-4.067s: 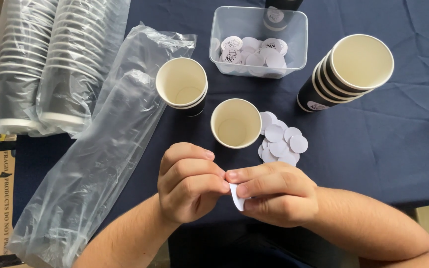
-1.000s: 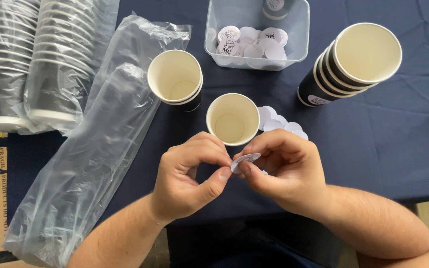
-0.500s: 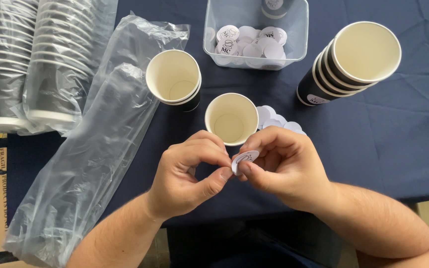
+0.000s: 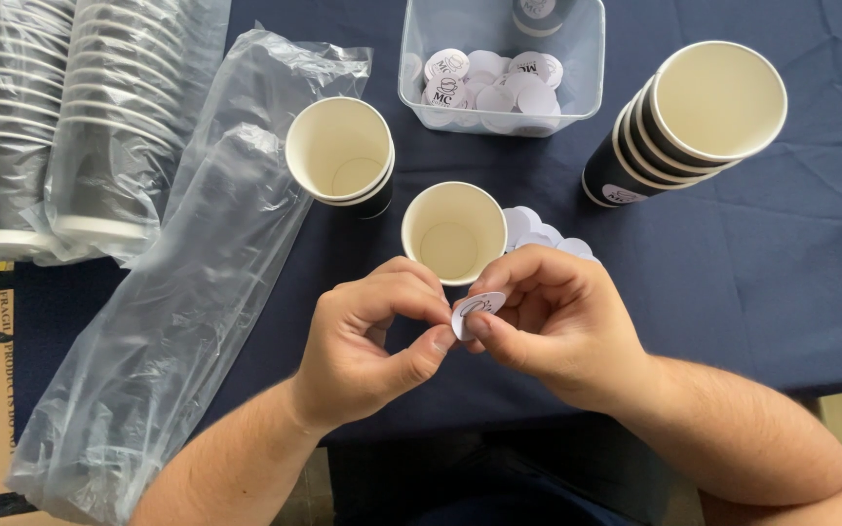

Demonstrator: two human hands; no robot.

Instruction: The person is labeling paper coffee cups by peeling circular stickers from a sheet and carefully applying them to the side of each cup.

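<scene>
My left hand [image 4: 374,336] and my right hand [image 4: 548,321] meet at the near edge of a dark blue table [image 4: 752,282]. Between their fingertips they pinch a small round white sticker [image 4: 476,313] with a dark print on it. Just beyond the fingers stands a single black paper cup [image 4: 453,232], upright and empty. A few loose white round stickers [image 4: 538,234] lie to its right, partly hidden by my right hand.
A short stack of cups [image 4: 341,154] stands at the left of the single cup. A taller stack [image 4: 689,122] leans at the right. A clear plastic tub [image 4: 499,68] of stickers sits at the far edge. An empty plastic sleeve [image 4: 197,282] and bagged cup stacks [image 4: 51,117] lie left.
Four seconds ago my hands held the sticker lower, near my body. They have since risen toward the single cup, and the fingers have turned the sticker's printed face upward.
</scene>
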